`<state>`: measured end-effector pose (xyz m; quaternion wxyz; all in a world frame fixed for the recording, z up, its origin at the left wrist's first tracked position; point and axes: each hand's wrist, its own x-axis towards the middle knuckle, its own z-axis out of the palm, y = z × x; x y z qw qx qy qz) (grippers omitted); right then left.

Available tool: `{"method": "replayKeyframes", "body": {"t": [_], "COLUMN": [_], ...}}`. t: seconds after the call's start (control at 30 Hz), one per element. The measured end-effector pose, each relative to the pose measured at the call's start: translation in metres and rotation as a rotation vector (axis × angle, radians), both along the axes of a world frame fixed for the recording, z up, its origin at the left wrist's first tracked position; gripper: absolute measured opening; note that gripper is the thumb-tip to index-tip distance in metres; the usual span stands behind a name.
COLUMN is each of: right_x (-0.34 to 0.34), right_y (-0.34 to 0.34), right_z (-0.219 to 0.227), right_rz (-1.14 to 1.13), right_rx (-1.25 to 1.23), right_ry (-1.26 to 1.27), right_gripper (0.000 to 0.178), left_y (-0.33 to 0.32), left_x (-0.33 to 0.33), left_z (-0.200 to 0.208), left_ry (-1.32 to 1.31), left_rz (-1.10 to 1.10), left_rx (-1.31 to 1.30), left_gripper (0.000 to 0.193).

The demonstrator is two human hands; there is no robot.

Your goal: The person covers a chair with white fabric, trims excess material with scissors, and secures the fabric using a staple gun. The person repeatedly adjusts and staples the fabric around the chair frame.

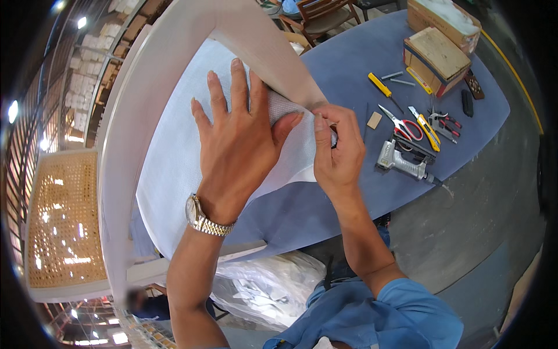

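Observation:
My left hand [238,136] lies spread and flat on a pale grey woven fabric [168,157], its fingers pointing away from me; a metal watch [200,218] is on that wrist. The fabric sits inside a pale wooden furniture frame [125,110], which looks like part of a chair. At the right end of the frame, my right hand [342,145] pinches the fabric's edge between thumb and fingers, close against the wood. A small dark thing shows among those fingers, too hidden to name.
On the blue-grey covered table [343,58], right of my hands, lie a staple gun [401,160], red-handled scissors [404,125], a yellow utility knife [427,131], pliers [446,123] and a yellow screwdriver [381,85]. Cardboard boxes [436,55] stand behind. A cane panel [67,221] is far left.

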<state>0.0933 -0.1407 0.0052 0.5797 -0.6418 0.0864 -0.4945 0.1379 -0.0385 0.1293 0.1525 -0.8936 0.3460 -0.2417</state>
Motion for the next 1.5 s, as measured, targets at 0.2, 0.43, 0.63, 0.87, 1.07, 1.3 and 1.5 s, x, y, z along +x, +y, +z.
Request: {"method": "replayKeyframes", "body": {"t": [0.2,0.43,0.63,0.87,1.07,1.3,1.5], "right_x": [-0.001,-0.013,-0.007,0.012,0.003,0.006,0.025], "right_y": [-0.001,0.007,0.003,-0.004,-0.015,-0.036,-0.050], "right_z": [-0.006,-0.010,-0.022,-0.044,-0.032,-0.023,-0.039], "right_rz": [-0.039,0.213,0.635,1.324,0.861,0.651,0.734], "right_rx": [-0.182,-0.038,0.300,0.938,0.356,-0.155,-0.221], "right_ry": [-0.016,-0.012,-0.105,-0.236,-0.053,0.070,0.027], "right_gripper": [0.022,0.035,0.040,0.038,0.027,0.019,0.026], "left_y": [0.003,0.000,0.001,-0.001,-0.003,-0.010,-0.014], "left_x": [0.001,0.001,0.002,0.001,-0.001,-0.003,0.003], "left_z": [-0.006,-0.005,-0.004,-0.003,-0.009,-0.010,-0.001], "left_ry": [-0.008,-0.009,-0.003,-0.010,-0.034,-0.025,0.069], "left_rz": [0.009,0.014,0.048,0.034,0.059,0.078,0.098], "left_rx": [-0.006,0.004,0.019,-0.023,-0.077,-0.128,-0.066], "left_gripper": [0.075,0.076,0.077,0.080,0.080,0.074,0.083]}}
